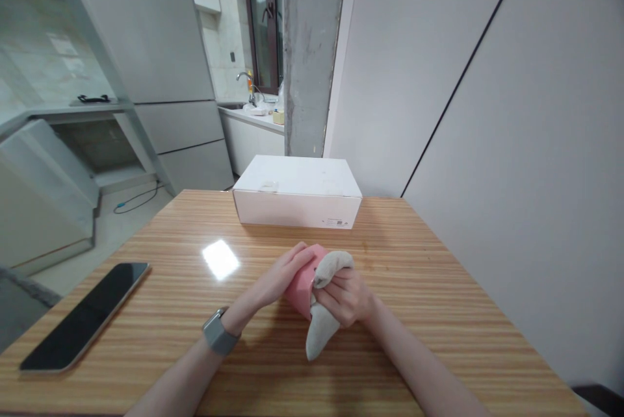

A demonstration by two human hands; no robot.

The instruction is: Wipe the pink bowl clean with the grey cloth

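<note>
Cloth against pink: two hands at close work

We note the left hand (284, 274) clasped over the pink object (299, 290), fingers together along its far-left side, thumb out of our sight. The right hand (347, 298) is closed on a pale grey cloth (322, 331), bunched and pressed to the object's near-right end. Whether the cloth goes into an opening there, we cannot tell.

To do this well, we would steady the object with the left hand and let the right do the rubbing — light, even pressure, cloth gathered under the fingertips. The loose tail hanging below the right hand could snag, we judge; better tucked in. Turning the object a little at a time should bring fresh surface round.

The object itself: plain pink, smooth, slightly glossy, with what look like flat sides and a crisp edge. It sits between the two hands, tilted, above the table (419, 319); contact underneath is hidden. Well ahead of both hands — a white box (297, 208). Well left of the left hand, a dark-screened phone (85, 323).
</note>
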